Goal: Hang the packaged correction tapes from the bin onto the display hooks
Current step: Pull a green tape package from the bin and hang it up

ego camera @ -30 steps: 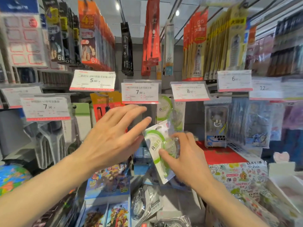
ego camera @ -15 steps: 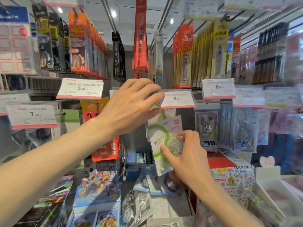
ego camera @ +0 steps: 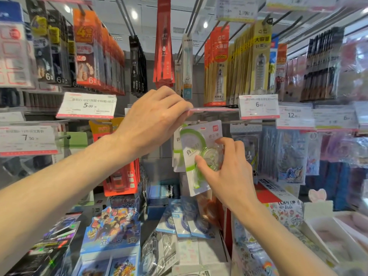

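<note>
1. While the left hand (ego camera: 153,118) pinches the price tag (ego camera: 211,109) up at frame centre, keep it lifted.
2. The right hand (ego camera: 225,172) grasps the correction tape pack (ego camera: 194,144), just below the tag; its hang hole likely needs aligning with the hook, hidden here.
3. Slide it back gently.

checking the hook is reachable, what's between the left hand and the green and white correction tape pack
Head view: only the lifted pink-edged price tag, which the left hand holds above the green and white correction tape pack.
</note>
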The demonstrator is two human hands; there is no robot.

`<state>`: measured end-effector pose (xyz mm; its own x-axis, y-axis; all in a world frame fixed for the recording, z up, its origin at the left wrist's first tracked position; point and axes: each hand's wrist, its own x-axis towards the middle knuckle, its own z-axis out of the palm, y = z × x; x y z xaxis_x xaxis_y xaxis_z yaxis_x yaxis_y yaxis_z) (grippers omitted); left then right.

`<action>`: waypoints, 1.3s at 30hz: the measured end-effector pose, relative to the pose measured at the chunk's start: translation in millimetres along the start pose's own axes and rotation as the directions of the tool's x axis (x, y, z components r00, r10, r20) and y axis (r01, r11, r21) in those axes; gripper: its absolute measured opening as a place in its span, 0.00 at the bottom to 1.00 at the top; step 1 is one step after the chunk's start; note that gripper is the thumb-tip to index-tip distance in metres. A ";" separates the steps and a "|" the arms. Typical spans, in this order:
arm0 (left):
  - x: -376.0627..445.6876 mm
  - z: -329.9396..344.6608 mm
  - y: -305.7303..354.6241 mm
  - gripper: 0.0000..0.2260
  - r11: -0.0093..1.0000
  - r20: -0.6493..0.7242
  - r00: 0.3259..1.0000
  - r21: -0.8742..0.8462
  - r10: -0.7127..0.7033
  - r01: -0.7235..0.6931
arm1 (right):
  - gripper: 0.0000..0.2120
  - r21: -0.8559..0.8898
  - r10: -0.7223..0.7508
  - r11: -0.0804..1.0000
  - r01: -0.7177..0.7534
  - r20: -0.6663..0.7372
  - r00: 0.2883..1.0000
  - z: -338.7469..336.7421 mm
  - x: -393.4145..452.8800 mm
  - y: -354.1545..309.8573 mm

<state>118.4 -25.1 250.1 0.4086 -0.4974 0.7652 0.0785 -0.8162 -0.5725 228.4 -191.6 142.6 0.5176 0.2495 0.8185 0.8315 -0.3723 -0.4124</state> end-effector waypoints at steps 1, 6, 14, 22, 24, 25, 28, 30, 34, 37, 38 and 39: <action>0.1 -0.4 -0.3 0.15 1.000 -0.001 1.000 -0.001 -0.001 0.001 | 0.26 -0.008 0.002 1.000 -0.002 -0.004 1.000 1.0 2.8 -1.5; 0.6 -3.1 1.4 0.15 1.000 0.001 1.000 -0.015 -0.009 0.009 | 0.26 -0.038 0.026 0.999 -0.027 -0.018 0.999 7.7 15.4 -8.8; -1.0 -4.3 1.4 0.15 1.000 0.016 1.000 -0.026 -0.014 0.014 | 0.26 -0.051 0.105 0.993 -0.106 -0.021 0.994 13.9 22.6 -9.7; -1.4 -5.0 2.7 0.16 0.999 -0.006 1.000 -0.031 -0.019 0.019 | 0.26 -0.066 0.174 0.983 -0.171 0.043 0.984 27.3 27.7 -6.2; -1.8 -4.5 4.0 0.16 0.999 -0.007 1.000 -0.036 -0.023 0.023 | 0.28 -0.078 0.186 0.980 -0.181 0.055 0.981 33.0 30.4 -6.3; -2.3 -4.6 4.2 0.16 0.999 -0.010 1.000 -0.038 -0.027 0.026 | 0.28 -0.087 0.190 0.979 -0.184 0.059 0.980 36.2 32.0 -6.7; -5.0 -4.4 5.1 0.16 0.999 -0.013 0.999 -0.032 -0.037 0.037 | 0.28 -0.070 0.203 0.978 -0.198 0.074 0.976 44.2 36.0 -8.3; -6.7 -3.9 6.5 0.15 0.998 -0.013 0.999 -0.026 -0.048 0.048 | 0.28 -0.041 0.205 0.978 -0.203 0.072 0.976 49.4 37.2 -7.7; -7.7 -1.8 10.0 0.15 0.997 -0.024 0.997 -0.032 -0.077 0.076 | 0.29 -0.002 0.220 0.975 -0.220 0.058 0.974 58.6 39.9 -5.3; -8.4 -1.4 11.0 0.14 0.995 -0.041 0.995 -0.025 -0.094 0.093 | 0.30 -0.002 0.242 0.970 -0.242 0.056 0.969 63.1 41.8 -5.6; -9.0 -1.2 11.8 0.15 0.995 -0.050 0.994 -0.024 -0.101 0.100 | 0.30 -0.008 0.245 0.970 -0.245 0.061 0.968 64.3 41.3 -6.0; -9.8 -0.8 12.8 0.15 0.994 -0.059 0.992 -0.024 -0.109 0.108 | 0.30 -0.017 0.243 0.970 -0.242 0.070 0.968 65.4 40.0 -6.2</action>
<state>114.7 -30.9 235.5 0.3429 -0.4219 0.8393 0.1001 -0.8720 -0.4792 257.2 -120.8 151.7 0.7168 0.2133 0.6639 0.6778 -0.4370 -0.5913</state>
